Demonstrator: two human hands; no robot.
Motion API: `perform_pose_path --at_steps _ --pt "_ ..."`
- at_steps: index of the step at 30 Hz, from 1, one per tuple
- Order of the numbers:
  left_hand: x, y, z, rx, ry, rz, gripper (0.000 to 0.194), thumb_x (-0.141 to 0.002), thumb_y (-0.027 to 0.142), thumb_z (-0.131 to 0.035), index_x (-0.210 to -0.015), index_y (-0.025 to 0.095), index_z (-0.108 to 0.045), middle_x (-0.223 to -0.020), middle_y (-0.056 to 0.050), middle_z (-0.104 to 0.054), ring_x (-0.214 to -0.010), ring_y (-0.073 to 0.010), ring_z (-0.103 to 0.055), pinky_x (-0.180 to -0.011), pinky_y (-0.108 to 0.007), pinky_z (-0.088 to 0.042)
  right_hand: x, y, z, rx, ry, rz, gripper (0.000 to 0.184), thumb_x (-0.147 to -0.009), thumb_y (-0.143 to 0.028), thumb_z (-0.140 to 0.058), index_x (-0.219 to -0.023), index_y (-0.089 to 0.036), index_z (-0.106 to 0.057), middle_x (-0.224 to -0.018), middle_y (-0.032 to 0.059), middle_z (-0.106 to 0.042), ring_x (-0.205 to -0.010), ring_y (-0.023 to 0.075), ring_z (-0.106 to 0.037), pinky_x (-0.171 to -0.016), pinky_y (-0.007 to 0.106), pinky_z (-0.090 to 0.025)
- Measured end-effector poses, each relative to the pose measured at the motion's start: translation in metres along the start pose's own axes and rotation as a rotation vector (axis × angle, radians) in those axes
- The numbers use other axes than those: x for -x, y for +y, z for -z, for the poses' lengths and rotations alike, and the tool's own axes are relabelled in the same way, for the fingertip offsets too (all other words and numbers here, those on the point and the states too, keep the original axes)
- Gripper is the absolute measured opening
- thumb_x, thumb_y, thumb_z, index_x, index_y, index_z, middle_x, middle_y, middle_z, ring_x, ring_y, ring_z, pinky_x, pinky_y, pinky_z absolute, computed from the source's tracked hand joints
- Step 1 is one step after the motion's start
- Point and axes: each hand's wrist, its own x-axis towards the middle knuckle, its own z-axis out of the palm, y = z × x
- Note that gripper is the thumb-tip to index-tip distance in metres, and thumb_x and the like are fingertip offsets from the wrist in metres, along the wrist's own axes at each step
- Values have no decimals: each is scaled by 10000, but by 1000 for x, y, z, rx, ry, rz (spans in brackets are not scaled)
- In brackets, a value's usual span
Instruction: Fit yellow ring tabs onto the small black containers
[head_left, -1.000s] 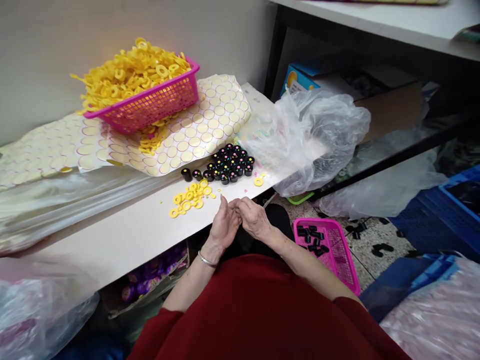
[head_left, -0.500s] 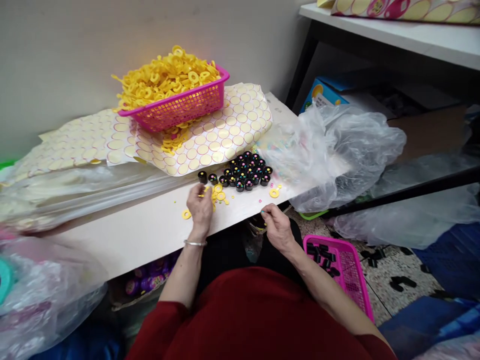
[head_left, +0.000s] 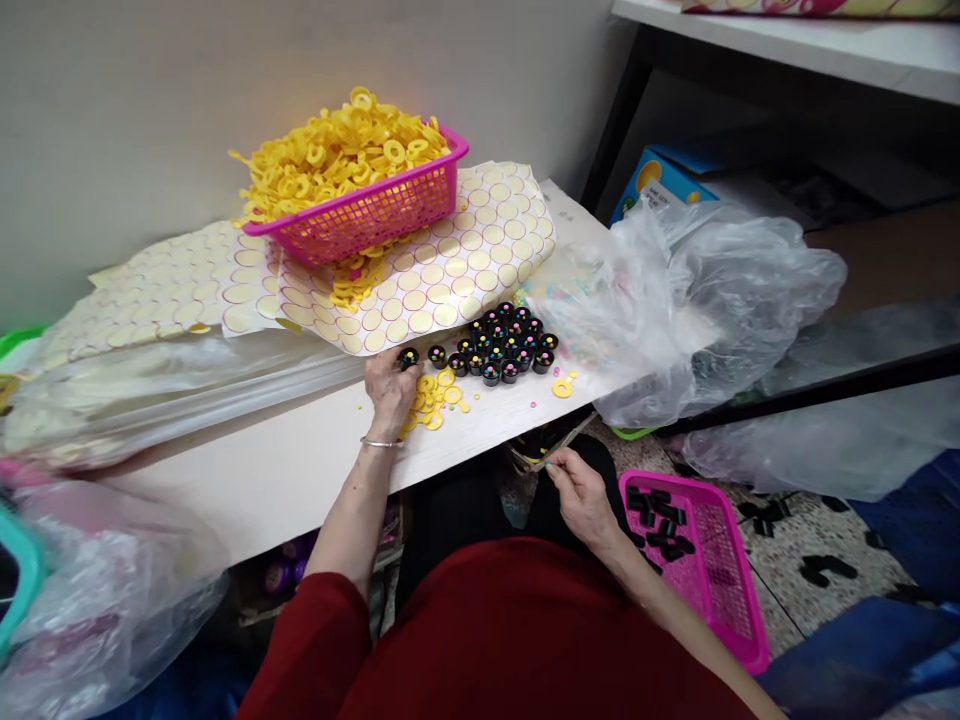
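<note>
My left hand [head_left: 390,390] is at the left end of the group, its fingers closed round a small black cup [head_left: 407,357] that has coloured beads in its top. Beside it, several more such black cups [head_left: 510,345] stand upright, close together, with pink, yellow, green and blue beads showing. Just right of that hand lies a loose heap of yellow plastic rings [head_left: 435,400]. My right hand [head_left: 585,495] is in front of the table edge, above my lap, thumb and finger pinched on a tiny blue bead [head_left: 550,464].
A pink basket [head_left: 375,215] heaped with yellow rings stands on sheets of round stickers [head_left: 442,280]. Clear plastic bags [head_left: 675,310] bulge at the right end of the table [head_left: 292,460]. On the floor, a pink basket [head_left: 742,590] holds black pieces.
The hands were together over the lap, then parted. My left hand moved left past the yellow rings and took hold of the end black cup; my right hand drew back with a blue bead.
</note>
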Motion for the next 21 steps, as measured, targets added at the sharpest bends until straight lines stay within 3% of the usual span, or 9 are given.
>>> perform_pose_path --at_steps 3,7,14,17,21 --pt "19 10 14 168 44 -135 256 -614 273 -719 -861 207 -702 -877 -18 -695 -850 -192 -571 -802 -322 -444 -2 -11 2 6 9 20 142 -872 -221 -443 -743 -198 -497 -649 -20 -452 -588 112 -430 -560 243 -368" --pt "50 36 21 380 -85 -196 291 -625 294 -761 -901 228 -698 -913 -10 -692 -876 -178 -572 -751 -304 -457 -15 -34 2 -17 43 98 129 -873 -199 -442 -757 -194 -498 -651 -28 -453 -581 103 -432 -572 243 -369" --pt "89 75 -4 517 -301 -269 245 -601 277 -786 -822 221 -696 -835 2 -688 -827 -164 -571 -705 -294 -456 -55 -63 -4 -27 203 295 98 -869 -188 -461 -777 -195 -494 -697 -22 -497 -634 97 -480 -614 232 -410" --pt "103 85 -14 548 -341 -286 229 -608 235 -758 -829 222 -698 -822 8 -684 -806 -158 -566 -698 -290 -461 -67 -60 -8 3 276 378 89 -880 -187 -459 -803 -196 -500 -733 -5 -520 -678 106 -511 -636 240 -435" --pt "113 88 -24 538 -330 -250 248 -598 153 -675 -837 218 -698 -809 9 -677 -798 -162 -567 -709 -300 -476 -69 -48 -15 105 246 476 108 -892 -163 -441 -840 -198 -530 -762 22 -535 -737 130 -541 -671 268 -467"
